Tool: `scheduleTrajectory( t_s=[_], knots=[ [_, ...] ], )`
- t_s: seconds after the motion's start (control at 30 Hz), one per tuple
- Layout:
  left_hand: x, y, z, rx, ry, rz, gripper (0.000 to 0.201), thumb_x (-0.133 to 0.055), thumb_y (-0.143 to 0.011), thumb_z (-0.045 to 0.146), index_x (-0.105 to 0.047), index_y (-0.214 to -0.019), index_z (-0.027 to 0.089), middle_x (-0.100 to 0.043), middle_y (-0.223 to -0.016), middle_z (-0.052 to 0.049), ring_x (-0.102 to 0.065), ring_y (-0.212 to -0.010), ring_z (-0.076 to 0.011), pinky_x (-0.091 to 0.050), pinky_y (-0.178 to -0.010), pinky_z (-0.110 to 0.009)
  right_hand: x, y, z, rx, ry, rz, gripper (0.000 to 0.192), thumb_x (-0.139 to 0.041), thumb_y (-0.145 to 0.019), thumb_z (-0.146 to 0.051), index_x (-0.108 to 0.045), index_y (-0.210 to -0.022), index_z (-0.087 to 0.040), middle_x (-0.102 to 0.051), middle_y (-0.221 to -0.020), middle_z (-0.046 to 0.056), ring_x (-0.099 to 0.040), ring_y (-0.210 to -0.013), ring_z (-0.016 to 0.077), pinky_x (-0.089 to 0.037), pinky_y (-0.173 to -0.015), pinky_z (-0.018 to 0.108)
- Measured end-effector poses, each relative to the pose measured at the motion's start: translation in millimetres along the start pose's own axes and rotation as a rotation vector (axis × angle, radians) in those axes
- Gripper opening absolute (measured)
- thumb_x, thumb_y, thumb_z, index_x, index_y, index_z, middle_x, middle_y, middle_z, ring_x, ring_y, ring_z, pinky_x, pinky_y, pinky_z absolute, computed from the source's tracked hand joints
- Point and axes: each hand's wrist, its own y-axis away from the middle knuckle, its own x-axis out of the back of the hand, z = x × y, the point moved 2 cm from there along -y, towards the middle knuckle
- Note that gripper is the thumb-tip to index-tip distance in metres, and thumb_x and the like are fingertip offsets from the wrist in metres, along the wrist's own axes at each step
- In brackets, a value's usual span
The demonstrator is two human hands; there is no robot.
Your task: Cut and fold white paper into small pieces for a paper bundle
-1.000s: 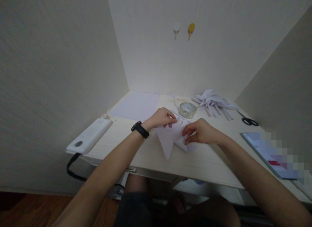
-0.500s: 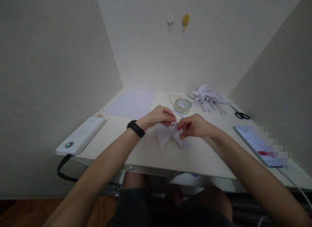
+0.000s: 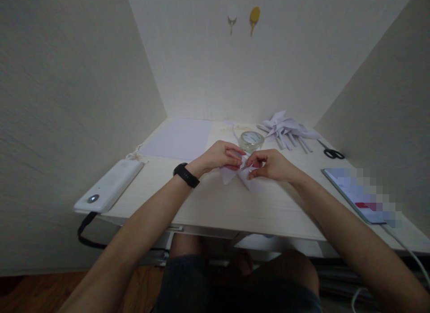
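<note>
the pale tabletop (image 3: 215, 205) carries a white power bank (image 3: 109, 186) at its left edge, a sheet of paper (image 3: 179, 138) further back, folded paper pieces (image 3: 285, 128) and a tape roll (image 3: 251, 140). at the middle, the left hand (image 3: 220, 156) and right hand (image 3: 270, 165) meet, fingers pinched shut on a folded white paper (image 3: 240, 174) resting on the tabletop, seemingly to steady a crease.

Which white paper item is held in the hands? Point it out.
The folded paper piece, pinched between left hand and right hand; the flat sheet and finished pile lie untouched.
</note>
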Motion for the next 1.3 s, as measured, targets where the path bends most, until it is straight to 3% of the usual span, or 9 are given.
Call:
scheduleTrajectory(
  t_s=[0.7, 0.9, 1.07, 1.3],
  knots=[
    [-0.7, -1.4, -5.0, -0.043, -0.054, -0.093, 0.037, -0.076, -0.066, 0.006, -0.072, -0.102, 0.008, -0.074, -0.074, -0.007, -0.070, -0.064, -0.0139, -0.059, -0.066, -0.028, -2.4, 0.2, 5.1, -0.032, 0.092, 0.026, 0.025, -0.084, -0.060, -0.035, -0.074, -0.079, -0.022, -0.067, -0.069, -0.001, -0.056, -0.062, 0.0135, -0.036, -0.056, 0.024],
    [-1.8, -2.8, -7.3, -0.091, -0.136, -0.130, 0.050, -0.074, -0.067, 0.009, -0.066, -0.116, 0.007, -0.073, -0.071, -0.006, -0.069, -0.062, -0.0130, -0.055, -0.062, -0.024, -8.2, 0.6, 4.6, -0.004, 0.092, 0.021, 0.024, -0.084, -0.060, -0.035, -0.072, -0.076, -0.021, -0.065, -0.064, -0.002, -0.051, -0.057, 0.0120, -0.033, -0.053, 0.024],
    [-2.7, -3.1, -6.7, -0.124, -0.226, -0.112, 0.049, -0.073, -0.066, 0.008, -0.067, -0.115, 0.006, -0.072, -0.067, -0.004, -0.067, -0.061, -0.0128, -0.052, -0.060, -0.023, -9.7, 0.8, 2.7, -0.033, 0.063, 0.020, 0.023, -0.083, -0.060, -0.034, -0.071, -0.075, -0.020, -0.062, -0.062, -0.003, -0.051, -0.056, 0.0116, -0.033, -0.052, 0.024],
    [-1.6, -3.9, -9.3, -0.110, -0.162, -0.096, 0.048, -0.073, -0.066, 0.007, -0.067, -0.113, 0.007, -0.073, -0.070, -0.006, -0.068, -0.063, -0.0140, -0.053, -0.062, -0.025, -9.3, 1.0, 5.1, -0.028, 0.055, 0.022, 0.022, -0.083, -0.060, -0.032, -0.071, -0.075, -0.021, -0.063, -0.064, -0.003, -0.054, -0.059, 0.0127, -0.035, -0.053, 0.024]
  ],
)
